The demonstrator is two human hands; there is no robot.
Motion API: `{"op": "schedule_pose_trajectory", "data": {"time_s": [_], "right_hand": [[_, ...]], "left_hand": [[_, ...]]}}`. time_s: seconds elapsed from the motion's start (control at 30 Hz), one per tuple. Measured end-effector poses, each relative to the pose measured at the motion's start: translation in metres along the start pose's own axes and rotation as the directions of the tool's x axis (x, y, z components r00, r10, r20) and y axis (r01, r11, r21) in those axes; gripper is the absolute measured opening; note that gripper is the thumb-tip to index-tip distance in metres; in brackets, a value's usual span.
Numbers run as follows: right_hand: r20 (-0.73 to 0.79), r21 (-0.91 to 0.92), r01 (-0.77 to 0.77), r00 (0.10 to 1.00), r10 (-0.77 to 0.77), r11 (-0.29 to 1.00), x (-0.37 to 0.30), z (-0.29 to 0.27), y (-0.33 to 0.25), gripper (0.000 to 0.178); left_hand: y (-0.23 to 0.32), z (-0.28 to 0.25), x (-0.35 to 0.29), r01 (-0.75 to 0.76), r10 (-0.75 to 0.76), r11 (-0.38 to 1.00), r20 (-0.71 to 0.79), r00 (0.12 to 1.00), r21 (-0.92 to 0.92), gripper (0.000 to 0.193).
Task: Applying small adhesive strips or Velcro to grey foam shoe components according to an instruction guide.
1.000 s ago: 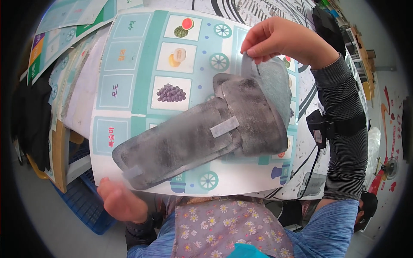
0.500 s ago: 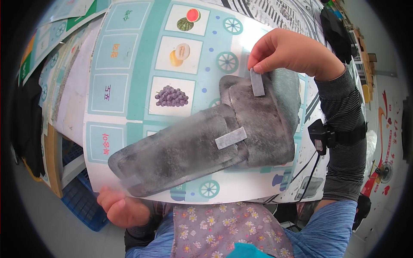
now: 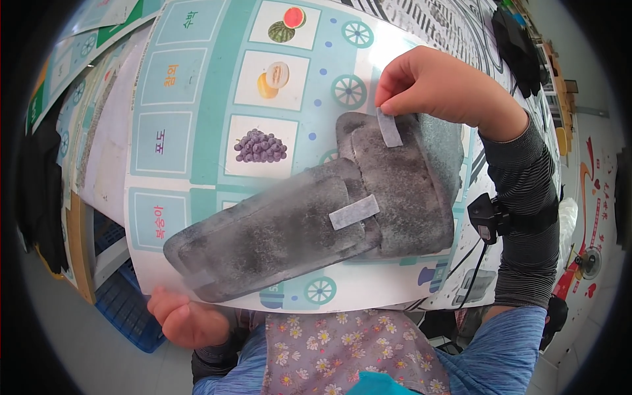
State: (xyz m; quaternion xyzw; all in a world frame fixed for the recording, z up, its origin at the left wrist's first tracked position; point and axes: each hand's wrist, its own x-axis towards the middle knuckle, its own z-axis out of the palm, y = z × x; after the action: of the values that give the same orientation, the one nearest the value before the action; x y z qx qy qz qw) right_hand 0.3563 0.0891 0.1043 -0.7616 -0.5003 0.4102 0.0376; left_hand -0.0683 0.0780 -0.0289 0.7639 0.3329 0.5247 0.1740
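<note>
Two overlapping dark grey, mottled pads lie before me: a long left pad (image 3: 263,230) and a squarer right pad (image 3: 408,197). My right hand (image 3: 428,85) pinches the upper end of a short pale grey strip (image 3: 390,128) between thumb and fingertips, and the strip's lower part rests on the right pad's top. A second pale strip (image 3: 354,212) lies across the place where the pads meet. My left hand (image 3: 187,322) is closed, fingers curled, beside the long pad's lower left end; whether it holds anything is hidden. A faint third strip (image 3: 201,280) shows at that end.
Under the pads is a printed picture sheet (image 3: 270,13) with fruit cards. A translucent grey piece (image 3: 442,145) sits behind the right pad. More sheets (image 3: 99,39) lie at far left, above a blue plastic basket (image 3: 128,313). A black device (image 3: 487,217) is strapped to my right forearm.
My right hand has shifted slightly left, tilting the top of the pinched strip leftward. My left hand and the pads look nearly the same.
</note>
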Motion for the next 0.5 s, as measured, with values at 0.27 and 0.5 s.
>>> {"op": "schedule_pose_trajectory", "data": {"time_s": [0.27, 0.5], "right_hand": [[-0.063, -0.076, 0.011, 0.998, -0.016, 0.997, 0.001, 0.012, 0.001, 0.010], [-0.273, -0.204, 0.136, 0.943, -0.190, 0.969, -0.003, 0.026, 0.005, 0.014]], "left_hand": [[0.000, 0.001, 0.001, -0.020, 0.020, 1.000, 0.003, 1.000, 0.002, 0.020], [0.000, 0.000, 0.001, -0.019, 0.019, 1.000, 0.001, 1.000, -0.005, 0.021]]}}
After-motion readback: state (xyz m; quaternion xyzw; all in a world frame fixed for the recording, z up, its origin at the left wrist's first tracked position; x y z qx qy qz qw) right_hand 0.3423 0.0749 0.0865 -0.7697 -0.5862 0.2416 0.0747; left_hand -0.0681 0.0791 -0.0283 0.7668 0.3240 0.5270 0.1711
